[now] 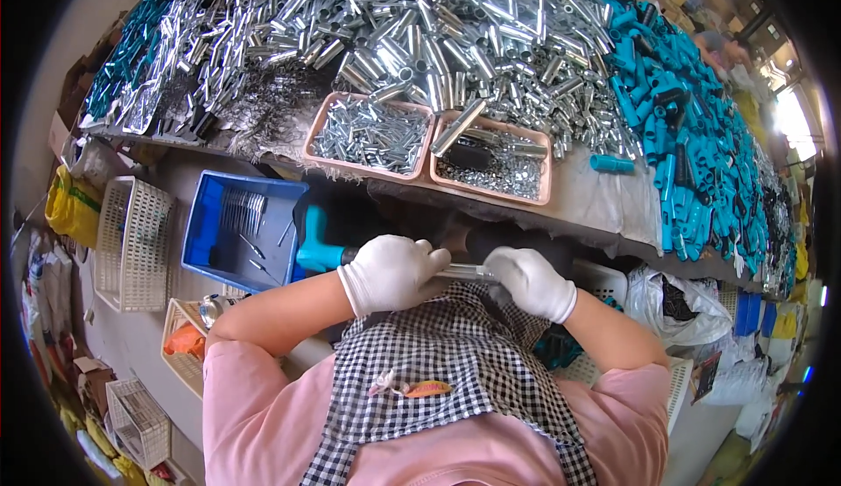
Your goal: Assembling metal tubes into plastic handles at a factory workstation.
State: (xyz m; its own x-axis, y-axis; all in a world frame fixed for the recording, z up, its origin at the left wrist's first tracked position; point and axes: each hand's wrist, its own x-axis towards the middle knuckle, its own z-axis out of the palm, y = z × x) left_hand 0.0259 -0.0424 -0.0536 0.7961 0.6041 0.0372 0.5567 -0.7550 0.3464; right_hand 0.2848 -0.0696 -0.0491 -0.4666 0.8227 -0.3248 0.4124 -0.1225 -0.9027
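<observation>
My left hand (394, 276), in a white glove, is closed around a tool with a teal T-shaped handle (317, 245) and a black collar. The handle sticks out to the left of my fist. Between my hands runs a shiny metal shaft (466, 271), probably part of the same tool. My right hand (532, 285), gloved in white too, has its fingers curled over the shaft's right end, which they hide. Both hands are above my checked apron, just in front of the table edge.
Ahead, the table holds heaped metal tubes (403, 57) and, at right, teal handles (683, 127). Two pink trays (314, 155) of small metal parts stand at its front edge. A blue bin (200, 223) with several thin tools is left of my hands, beside a white basket (131, 250).
</observation>
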